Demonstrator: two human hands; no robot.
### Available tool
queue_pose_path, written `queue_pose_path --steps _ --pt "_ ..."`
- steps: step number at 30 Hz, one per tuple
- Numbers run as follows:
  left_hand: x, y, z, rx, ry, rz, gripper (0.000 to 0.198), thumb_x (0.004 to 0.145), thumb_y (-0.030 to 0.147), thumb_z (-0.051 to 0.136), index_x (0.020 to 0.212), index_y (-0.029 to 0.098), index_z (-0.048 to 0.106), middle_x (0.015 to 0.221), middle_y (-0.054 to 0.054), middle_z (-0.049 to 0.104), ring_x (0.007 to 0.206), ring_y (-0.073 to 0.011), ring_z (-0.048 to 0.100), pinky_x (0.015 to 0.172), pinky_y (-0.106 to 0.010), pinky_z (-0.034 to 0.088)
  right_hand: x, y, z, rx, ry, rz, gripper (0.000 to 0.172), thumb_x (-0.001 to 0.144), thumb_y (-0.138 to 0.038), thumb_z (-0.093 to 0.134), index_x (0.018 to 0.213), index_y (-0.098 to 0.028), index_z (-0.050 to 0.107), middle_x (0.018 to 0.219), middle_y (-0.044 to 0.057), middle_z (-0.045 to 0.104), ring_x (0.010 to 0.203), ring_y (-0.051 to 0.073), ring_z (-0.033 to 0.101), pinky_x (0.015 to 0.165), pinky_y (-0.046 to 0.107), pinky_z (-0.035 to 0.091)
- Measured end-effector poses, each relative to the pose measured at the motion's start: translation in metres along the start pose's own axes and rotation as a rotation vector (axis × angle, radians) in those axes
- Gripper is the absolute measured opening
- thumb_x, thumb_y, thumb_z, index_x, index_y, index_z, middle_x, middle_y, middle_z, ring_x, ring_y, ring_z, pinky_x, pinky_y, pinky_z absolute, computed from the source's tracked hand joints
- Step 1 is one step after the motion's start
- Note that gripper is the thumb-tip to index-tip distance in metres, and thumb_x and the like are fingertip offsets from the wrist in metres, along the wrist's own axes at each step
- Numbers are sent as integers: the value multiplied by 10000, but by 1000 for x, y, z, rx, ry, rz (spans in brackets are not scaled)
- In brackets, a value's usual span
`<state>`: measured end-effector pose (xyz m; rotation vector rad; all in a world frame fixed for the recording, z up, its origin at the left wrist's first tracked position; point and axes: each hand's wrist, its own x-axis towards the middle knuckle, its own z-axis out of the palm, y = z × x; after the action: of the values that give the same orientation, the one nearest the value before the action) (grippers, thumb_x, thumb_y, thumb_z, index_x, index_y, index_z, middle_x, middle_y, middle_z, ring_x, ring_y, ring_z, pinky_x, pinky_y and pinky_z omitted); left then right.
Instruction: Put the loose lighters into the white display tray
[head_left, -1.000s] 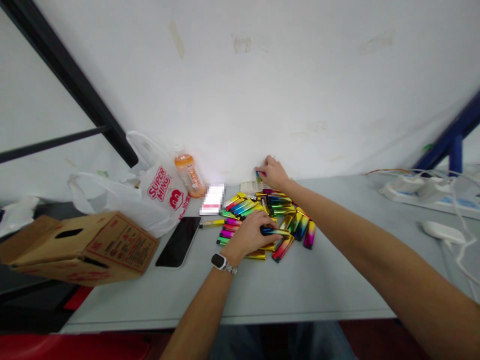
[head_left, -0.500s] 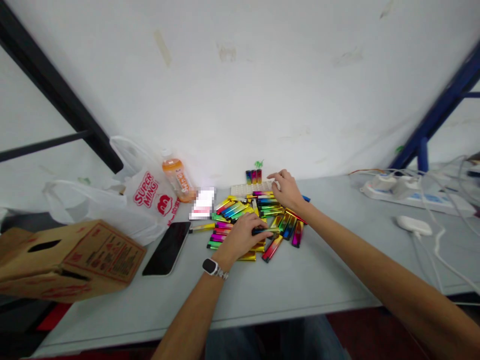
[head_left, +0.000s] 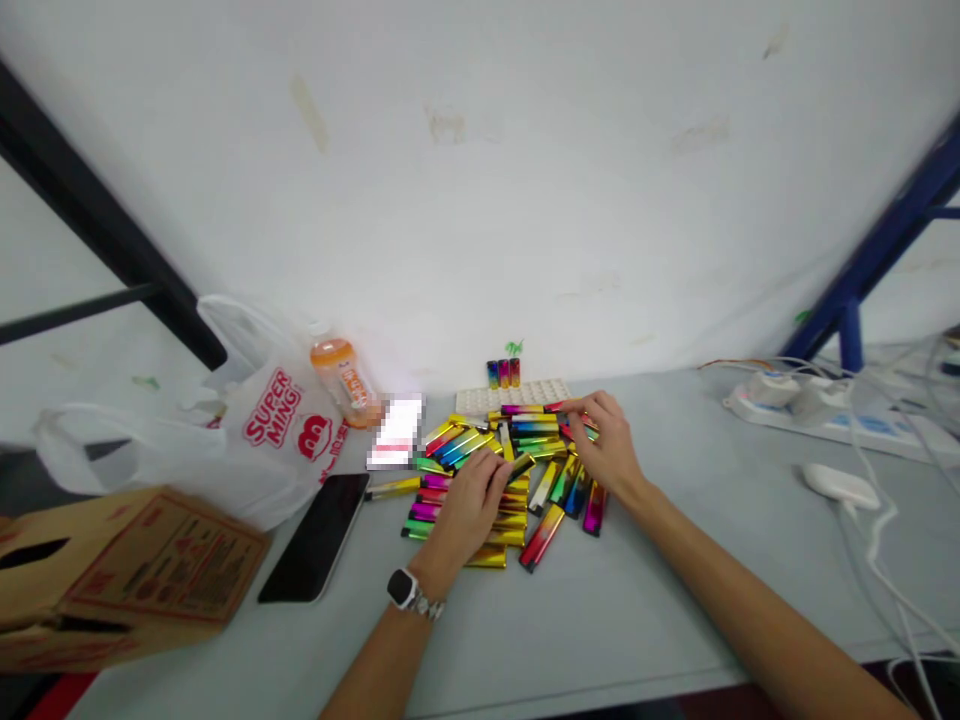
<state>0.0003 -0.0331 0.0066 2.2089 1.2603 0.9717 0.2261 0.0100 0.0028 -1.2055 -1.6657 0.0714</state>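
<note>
My left hand [head_left: 469, 505], with a watch [head_left: 403, 588] on its wrist, is closed on a dark and gold lighter [head_left: 523, 466] above the pile. Beneath it lie several shiny lighters [head_left: 431, 497] in pink, green, red and gold. My right hand [head_left: 606, 442] is at the pile's right side, its thumb and fingertips bent together around the end of a red lighter [head_left: 555, 407]; the fingers partly cover it. Behind the pile is a white tray with holes [head_left: 472, 401]. Three lighters [head_left: 503, 374] stand upright at its back edge.
A blurred bright screen [head_left: 397, 432], an orange drink bottle [head_left: 345, 382], a black phone [head_left: 315, 540], a white plastic bag [head_left: 255, 440] and a cardboard box [head_left: 157, 580] are on the left. To the right lie a power strip [head_left: 817, 415], white cables and a white charger [head_left: 841, 486].
My right hand has moved back from the tray onto the pile's right side, and its fingers have closed. My left hand still holds its lighter, now turned. The view has tilted up slightly.
</note>
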Motion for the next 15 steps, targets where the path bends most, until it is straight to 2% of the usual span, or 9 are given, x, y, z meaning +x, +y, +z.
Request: queue_pose_path --steps 7,11,15 --pt "1 2 -2 -2 12 -25 329 1026 389 328 818 203 503 872 -48 580 865 -199 558 785 -332 433 -6 -1 0 -15 7 0 200 915 -202 487 947 -214 684 909 66 610 912 229 560 833 394 421" --pt "0 3 -2 -61 9 -144 363 1026 444 297 813 217 483 737 -20 603 718 -189 587 663 -311 417 -14 1 -7 -41 40 -6 193 906 -184 487 918 -221 676 856 59 610 869 230 548 813 396 419" --pt "2 4 -2 -106 17 -196 371 1023 475 281 811 231 463 608 18 541 571 -171 557 562 -289 372 -19 2 -8 -41 30 21 172 898 -180 496 907 -238 657 838 57 620 853 241 548 796 407 422"
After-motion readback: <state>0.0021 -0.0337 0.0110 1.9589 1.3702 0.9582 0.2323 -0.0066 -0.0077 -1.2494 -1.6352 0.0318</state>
